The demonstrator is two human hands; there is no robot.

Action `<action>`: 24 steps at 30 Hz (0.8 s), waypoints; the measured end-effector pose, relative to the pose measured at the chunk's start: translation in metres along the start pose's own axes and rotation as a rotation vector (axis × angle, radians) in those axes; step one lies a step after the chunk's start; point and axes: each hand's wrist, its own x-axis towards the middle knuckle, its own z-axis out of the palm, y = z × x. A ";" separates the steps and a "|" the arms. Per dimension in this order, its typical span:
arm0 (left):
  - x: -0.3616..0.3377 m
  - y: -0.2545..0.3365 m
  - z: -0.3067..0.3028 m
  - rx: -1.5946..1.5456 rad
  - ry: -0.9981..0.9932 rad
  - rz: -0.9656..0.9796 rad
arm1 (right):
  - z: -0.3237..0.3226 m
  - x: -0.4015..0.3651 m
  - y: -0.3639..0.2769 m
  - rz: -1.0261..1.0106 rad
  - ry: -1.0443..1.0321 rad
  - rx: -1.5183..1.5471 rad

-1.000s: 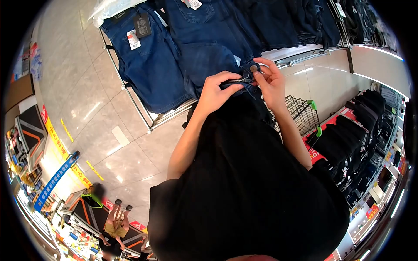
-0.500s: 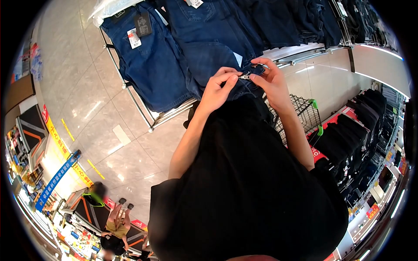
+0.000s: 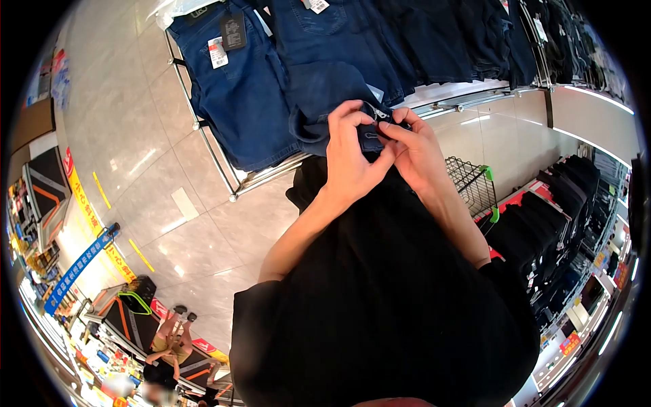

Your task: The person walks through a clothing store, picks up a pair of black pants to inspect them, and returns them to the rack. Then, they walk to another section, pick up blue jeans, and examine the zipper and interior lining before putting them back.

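Note:
A dark blue pair of jeans [image 3: 324, 88] lies at the front edge of the display stand, its waist end bunched toward me. My left hand [image 3: 351, 156] is closed on the waistband, fingers curled over its left side, beside what looks like a stitched buttonhole. Opposite it, my right hand [image 3: 415, 150] pinches the waistband's right side. Between the fingertips shows a small silver metal piece [image 3: 381, 114], its exact kind too small to tell. A white tag [image 3: 375, 93] sticks out just behind the waistband.
More folded jeans [image 3: 234, 102] with tags cover the metal-framed stand [image 3: 234, 186]. A wire shopping cart [image 3: 468, 178] with green corners stands to the right, near stacked black clothes [image 3: 542, 210]. Lower left, a person [image 3: 169, 346] is near a dark ramp with orange stripes.
Both hands pinched the silver piece at the waistband before; now the left fingers curl over the waistband and the left thumb has dropped lower. The waistband is turned up more, showing the buttonhole.

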 end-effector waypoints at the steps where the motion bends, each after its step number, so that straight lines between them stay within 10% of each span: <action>1: 0.002 0.001 0.001 -0.021 0.029 -0.054 | 0.003 0.001 -0.001 -0.006 -0.024 -0.007; 11: 0.041 -0.035 -0.013 -0.721 -0.294 -0.488 | 0.014 0.021 -0.047 -0.216 -0.080 -0.865; 24: 0.044 -0.041 -0.024 -1.165 -0.240 -0.753 | 0.014 0.038 -0.058 -0.306 -0.397 -1.042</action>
